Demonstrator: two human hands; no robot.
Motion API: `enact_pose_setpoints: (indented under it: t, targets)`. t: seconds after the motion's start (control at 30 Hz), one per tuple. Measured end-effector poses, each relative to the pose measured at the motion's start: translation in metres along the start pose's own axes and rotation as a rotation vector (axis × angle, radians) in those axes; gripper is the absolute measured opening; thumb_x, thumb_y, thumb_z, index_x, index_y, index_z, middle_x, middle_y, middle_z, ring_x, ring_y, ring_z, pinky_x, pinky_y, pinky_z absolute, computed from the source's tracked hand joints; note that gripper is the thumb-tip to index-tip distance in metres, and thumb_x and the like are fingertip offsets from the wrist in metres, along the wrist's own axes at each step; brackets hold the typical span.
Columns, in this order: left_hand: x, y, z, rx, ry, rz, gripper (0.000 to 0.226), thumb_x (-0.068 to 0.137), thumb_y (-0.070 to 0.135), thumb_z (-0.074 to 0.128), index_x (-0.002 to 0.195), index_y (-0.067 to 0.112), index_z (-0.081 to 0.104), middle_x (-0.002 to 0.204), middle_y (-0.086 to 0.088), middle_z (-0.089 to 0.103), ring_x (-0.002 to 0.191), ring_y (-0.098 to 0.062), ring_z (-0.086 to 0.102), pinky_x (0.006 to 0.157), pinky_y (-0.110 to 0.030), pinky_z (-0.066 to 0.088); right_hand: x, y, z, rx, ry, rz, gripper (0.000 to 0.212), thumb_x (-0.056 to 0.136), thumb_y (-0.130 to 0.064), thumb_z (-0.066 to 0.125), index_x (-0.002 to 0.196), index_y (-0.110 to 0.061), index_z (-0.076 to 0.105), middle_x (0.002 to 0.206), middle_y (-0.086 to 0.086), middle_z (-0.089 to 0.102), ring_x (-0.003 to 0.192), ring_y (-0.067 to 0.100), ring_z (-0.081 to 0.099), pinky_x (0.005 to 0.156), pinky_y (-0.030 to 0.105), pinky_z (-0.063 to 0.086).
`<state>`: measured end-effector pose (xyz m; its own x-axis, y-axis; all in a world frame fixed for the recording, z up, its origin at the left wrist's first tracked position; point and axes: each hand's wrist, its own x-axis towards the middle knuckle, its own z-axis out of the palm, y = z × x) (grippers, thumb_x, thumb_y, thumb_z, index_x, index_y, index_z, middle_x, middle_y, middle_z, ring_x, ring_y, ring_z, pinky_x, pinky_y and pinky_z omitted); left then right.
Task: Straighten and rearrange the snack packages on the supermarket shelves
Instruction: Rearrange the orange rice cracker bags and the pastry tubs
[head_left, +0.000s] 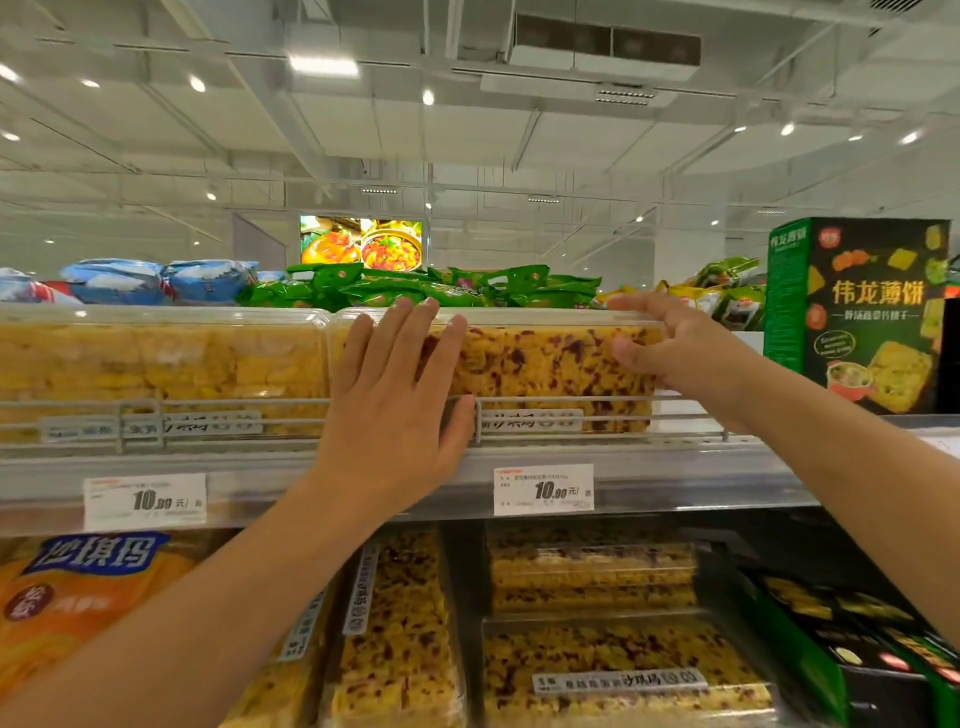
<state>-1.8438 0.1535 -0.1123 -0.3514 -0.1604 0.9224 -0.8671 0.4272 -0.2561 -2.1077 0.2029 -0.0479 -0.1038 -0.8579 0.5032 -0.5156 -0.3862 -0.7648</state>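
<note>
A clear plastic box of yellow snack squares with dark red bits (540, 364) stands on the top shelf behind a wire rail. My left hand (400, 395) lies flat against its front left part, fingers straight and pointing up. At the box's right end, my right hand (670, 343) grips the upper corner, fingers over the lid and thumb on the front. A second clear box of plain yellow squares (166, 364) stands directly to the left, touching it.
A green and black biscuit carton (862, 312) stands at the right of the top shelf. Green bags (415, 288) and blue bags (156, 280) lie behind the boxes. The shelf edge (363, 483) carries price tags. Below are more clear boxes (613, 660) and an orange bag (78, 597).
</note>
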Motion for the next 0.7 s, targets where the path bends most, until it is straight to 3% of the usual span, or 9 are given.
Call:
enact_pose_setpoints:
  t: [0.27, 0.4, 0.5, 0.57, 0.63, 0.7]
  targets:
    - [-0.004, -0.001, 0.014, 0.042, 0.115, 0.035, 0.062, 0.093, 0.041, 0.042, 0.144, 0.007, 0.042, 0.15, -0.019, 0.039, 0.144, -0.037, 0.028, 0.118, -0.054, 0.016, 0.001, 0.006, -0.001, -0.003, 0.002, -0.043, 0.044, 0.092, -0.021, 0.065, 0.131, -0.036, 0.051, 0.118, -0.001, 0.062, 0.102, 0.016, 0.064, 0.085, 0.035, 0.055]
    - [-0.015, -0.001, 0.017, 0.075, 0.175, 0.068, 0.061, 0.095, 0.037, 0.043, 0.149, 0.008, 0.037, 0.157, -0.021, 0.027, 0.148, -0.037, 0.019, 0.118, -0.055, 0.017, -0.005, 0.012, 0.002, -0.055, 0.056, -0.1, 0.064, 0.09, -0.025, 0.067, 0.144, -0.034, 0.035, 0.141, 0.003, 0.051, 0.113, 0.016, 0.059, 0.09, 0.036, 0.052]
    - [-0.036, 0.004, 0.02, 0.085, 0.247, 0.133, 0.054, 0.097, 0.031, 0.047, 0.146, 0.007, 0.042, 0.155, -0.021, 0.032, 0.145, -0.037, 0.027, 0.114, -0.058, 0.027, -0.027, 0.028, 0.024, -0.238, 0.296, -0.353, 0.082, 0.089, -0.032, 0.068, 0.151, -0.033, 0.015, 0.16, 0.003, 0.02, 0.143, 0.022, 0.027, 0.113, 0.05, 0.033]
    - [-0.052, 0.008, 0.023, 0.083, 0.232, 0.14, 0.052, 0.098, 0.03, 0.048, 0.145, 0.007, 0.045, 0.154, -0.019, 0.034, 0.144, -0.035, 0.03, 0.113, -0.056, 0.029, -0.05, 0.046, 0.051, -0.367, 0.363, -0.514, 0.08, 0.09, -0.036, 0.059, 0.151, -0.031, 0.008, 0.163, 0.005, 0.004, 0.15, 0.022, 0.006, 0.119, 0.049, 0.018]
    - [-0.07, 0.011, 0.025, 0.088, 0.172, 0.132, 0.052, 0.1, 0.03, 0.046, 0.145, 0.006, 0.043, 0.155, -0.018, 0.032, 0.145, -0.033, 0.029, 0.114, -0.054, 0.029, -0.07, 0.071, 0.077, -0.491, 0.363, -0.598, 0.074, 0.093, -0.033, 0.054, 0.153, -0.021, 0.012, 0.163, 0.009, -0.006, 0.151, 0.024, -0.005, 0.121, 0.046, 0.011]
    - [-0.086, 0.014, 0.027, 0.095, 0.105, 0.11, 0.051, 0.102, 0.028, 0.041, 0.147, 0.006, 0.04, 0.156, -0.017, 0.032, 0.145, -0.032, 0.028, 0.116, -0.052, 0.025, -0.085, 0.093, 0.094, -0.617, 0.364, -0.62, 0.066, 0.096, -0.028, 0.052, 0.153, -0.015, 0.022, 0.163, 0.014, -0.002, 0.15, 0.028, -0.005, 0.122, 0.047, 0.006]
